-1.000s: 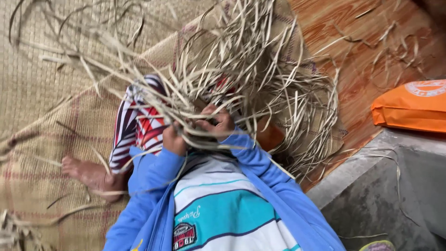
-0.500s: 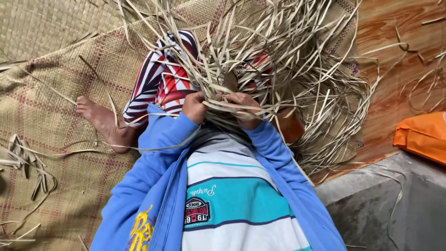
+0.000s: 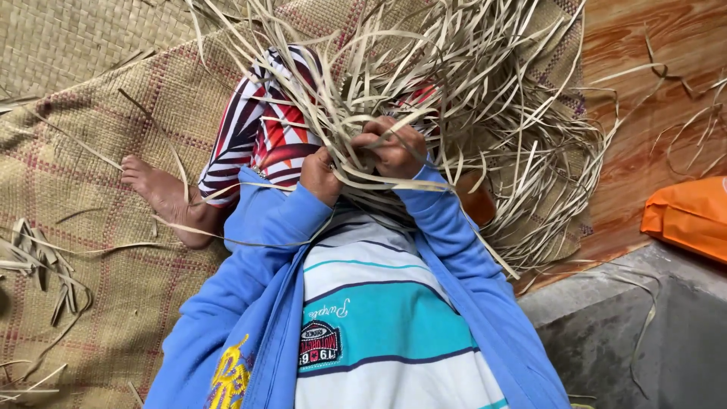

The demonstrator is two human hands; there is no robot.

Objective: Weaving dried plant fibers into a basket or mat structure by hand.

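A loose, tangled bundle of pale, flat dried leaf strips [image 3: 454,98] fans out above and to both sides of the fingers, its near ends gathered at the person's lap over the woven mat [image 3: 98,113]. The right hand [image 3: 394,148] is curled almost shut, its fingers [image 3: 379,140] pinching a few strips, while the left hand [image 3: 322,176], just beside it and touching the same strands, is closed around strips that run across its knuckles. An orange bag [image 3: 685,216] lies well apart to the right of the fingers.
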